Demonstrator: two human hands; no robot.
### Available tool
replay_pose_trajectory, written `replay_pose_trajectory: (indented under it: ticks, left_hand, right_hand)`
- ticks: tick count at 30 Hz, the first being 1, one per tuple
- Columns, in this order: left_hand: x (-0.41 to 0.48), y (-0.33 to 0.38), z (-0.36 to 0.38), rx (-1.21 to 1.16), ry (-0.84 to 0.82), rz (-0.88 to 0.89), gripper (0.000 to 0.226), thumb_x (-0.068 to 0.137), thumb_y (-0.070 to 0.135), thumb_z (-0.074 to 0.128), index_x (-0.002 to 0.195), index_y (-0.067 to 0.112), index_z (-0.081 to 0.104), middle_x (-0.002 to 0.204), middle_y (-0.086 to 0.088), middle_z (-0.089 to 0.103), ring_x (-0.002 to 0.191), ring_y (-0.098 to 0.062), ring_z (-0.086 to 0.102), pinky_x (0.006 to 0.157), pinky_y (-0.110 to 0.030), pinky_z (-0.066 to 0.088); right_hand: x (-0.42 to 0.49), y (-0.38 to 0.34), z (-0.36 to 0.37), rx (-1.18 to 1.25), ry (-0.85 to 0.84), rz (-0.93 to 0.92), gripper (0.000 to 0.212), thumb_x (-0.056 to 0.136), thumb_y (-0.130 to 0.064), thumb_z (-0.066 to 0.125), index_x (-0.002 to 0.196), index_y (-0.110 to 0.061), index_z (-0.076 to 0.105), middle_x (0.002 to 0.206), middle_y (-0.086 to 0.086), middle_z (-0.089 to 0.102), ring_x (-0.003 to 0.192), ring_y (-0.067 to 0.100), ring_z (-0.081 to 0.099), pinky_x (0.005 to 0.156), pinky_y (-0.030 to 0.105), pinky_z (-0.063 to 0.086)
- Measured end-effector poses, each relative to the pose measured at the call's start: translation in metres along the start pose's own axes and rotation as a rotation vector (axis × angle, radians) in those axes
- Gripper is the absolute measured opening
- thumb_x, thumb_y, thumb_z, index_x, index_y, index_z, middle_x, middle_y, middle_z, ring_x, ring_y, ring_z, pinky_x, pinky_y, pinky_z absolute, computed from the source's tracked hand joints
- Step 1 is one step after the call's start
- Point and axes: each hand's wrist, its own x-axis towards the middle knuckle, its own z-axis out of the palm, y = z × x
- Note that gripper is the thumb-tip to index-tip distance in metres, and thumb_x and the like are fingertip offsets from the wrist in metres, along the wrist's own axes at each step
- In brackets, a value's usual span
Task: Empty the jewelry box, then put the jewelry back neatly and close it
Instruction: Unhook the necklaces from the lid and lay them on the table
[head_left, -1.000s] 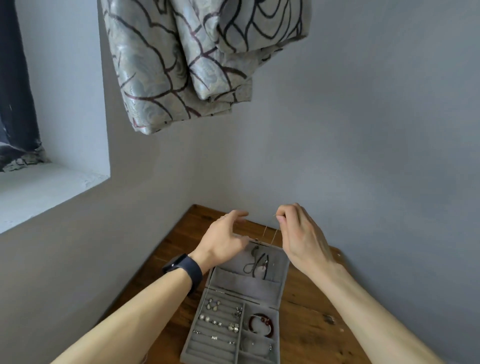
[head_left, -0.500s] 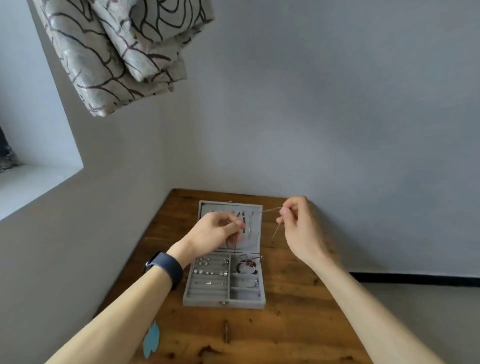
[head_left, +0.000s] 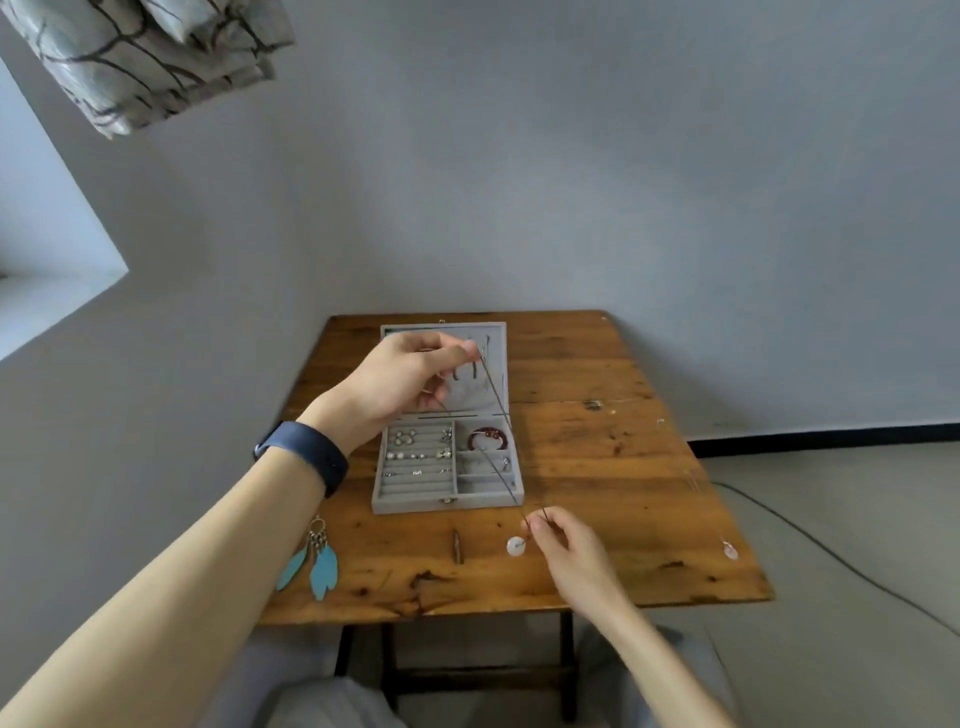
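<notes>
Right hand (head_left: 563, 543): lowest and closest to the person, over the table's front edge; thumb and forefinger are pinched together on the thin necklace cord (head_left: 497, 402).
White pendant (head_left: 516, 545): round and pale, hanging from the cord just left of those fingertips; I cannot tell whether it touches the wood.
Feather earrings (head_left: 316, 564): a teal pair lying flat near the front left corner.
Small dark piece (head_left: 456, 545): a slim brown item in front of the box, too small to identify.
Second necklace (head_left: 730, 550): a fine chain with a pale pendant, laid along the right side, well apart from the box.
Jewelry box (head_left: 447, 501): grey, open, in the middle of the table (head_left: 623, 467); small earrings sit in the rolls on its left half.
Red bracelet (head_left: 487, 439): in the back right compartment.
Left hand (head_left: 410, 382): raised in front of the lid, fingertips pinching the cord's upper end; a dark blue wristband (head_left: 306, 457) is on the wrist.
Lid (head_left: 496, 345): standing open behind the tray, dark strands hanging inside.
Curtain (head_left: 140, 57): patterned, upper left, against the grey wall.
</notes>
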Motion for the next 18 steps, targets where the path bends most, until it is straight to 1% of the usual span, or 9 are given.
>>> replay_pose_trajectory:
  ticks: [3,4,6,8,11,13,15,18]
  left_hand:
    - [-0.001,-0.012,-0.005,-0.008,0.06,-0.023,0.021,0.095,0.029,0.066,0.101,0.009,0.071,0.067,0.004,0.052,0.055,-0.01,0.049,0.057,-0.024,0.044]
    - [-0.001,-0.017,-0.007,-0.002,0.075,-0.029,0.021,0.095,0.029,0.067,0.101,0.009,0.071,0.068,0.002,0.051,0.055,-0.01,0.049,0.057,-0.025,0.043]
    - [0.0,-0.03,-0.011,-0.008,0.113,-0.043,0.022,0.096,0.03,0.066,0.101,0.01,0.071,0.07,0.0,0.049,0.056,-0.01,0.048,0.057,-0.026,0.042]
    - [0.002,-0.043,-0.016,-0.043,0.154,-0.062,0.021,0.097,0.031,0.065,0.1,0.012,0.071,0.071,0.0,0.047,0.057,-0.011,0.047,0.056,-0.026,0.042]
    - [0.004,-0.061,-0.02,-0.086,0.22,-0.108,0.021,0.098,0.032,0.063,0.101,0.013,0.071,0.071,0.002,0.047,0.057,-0.011,0.048,0.057,-0.025,0.041]
    - [0.003,-0.071,-0.02,-0.091,0.234,-0.14,0.021,0.098,0.032,0.063,0.102,0.013,0.071,0.071,0.002,0.048,0.057,-0.01,0.048,0.055,-0.025,0.041]
    - [0.003,-0.08,-0.018,-0.117,0.212,-0.188,0.023,0.098,0.032,0.063,0.106,0.012,0.071,0.073,0.003,0.049,0.058,-0.011,0.049,0.057,-0.027,0.041]
    - [0.003,-0.09,-0.014,-0.18,0.173,-0.267,0.023,0.097,0.032,0.063,0.108,0.013,0.07,0.074,0.004,0.05,0.059,-0.01,0.049,0.058,-0.026,0.04]
  right_hand:
    - [-0.016,0.008,0.002,0.296,-0.055,0.153,0.024,0.104,-0.027,0.048,0.101,-0.012,0.066,0.103,-0.003,0.075,0.101,0.017,0.07,0.084,0.032,0.054]
    - [-0.02,0.008,0.001,0.384,-0.063,0.173,0.025,0.105,-0.025,0.047,0.1,-0.009,0.065,0.102,0.003,0.076,0.1,0.021,0.071,0.083,0.035,0.053]
    - [-0.031,0.009,-0.002,0.488,-0.07,0.194,0.025,0.105,-0.026,0.047,0.1,-0.006,0.063,0.098,0.01,0.075,0.096,0.025,0.071,0.081,0.037,0.051]
    - [-0.039,0.011,-0.005,0.532,-0.077,0.213,0.026,0.104,-0.028,0.049,0.101,-0.006,0.064,0.091,0.011,0.073,0.091,0.025,0.071,0.081,0.038,0.052]
    - [-0.05,0.016,-0.01,0.572,-0.097,0.226,0.024,0.103,-0.026,0.051,0.101,-0.007,0.066,0.084,0.008,0.067,0.086,0.022,0.068,0.077,0.035,0.051]
    - [-0.057,0.02,-0.014,0.579,-0.103,0.224,0.023,0.103,-0.024,0.052,0.102,-0.009,0.069,0.086,0.007,0.067,0.087,0.021,0.067,0.077,0.034,0.051]
    - [-0.063,0.025,-0.018,0.588,-0.101,0.236,0.021,0.102,-0.02,0.053,0.106,-0.01,0.072,0.089,0.006,0.068,0.089,0.022,0.068,0.078,0.035,0.052]
    - [-0.07,0.036,-0.024,0.604,-0.092,0.261,0.026,0.1,-0.007,0.052,0.11,-0.014,0.074,0.095,0.007,0.07,0.091,0.022,0.068,0.078,0.035,0.052]
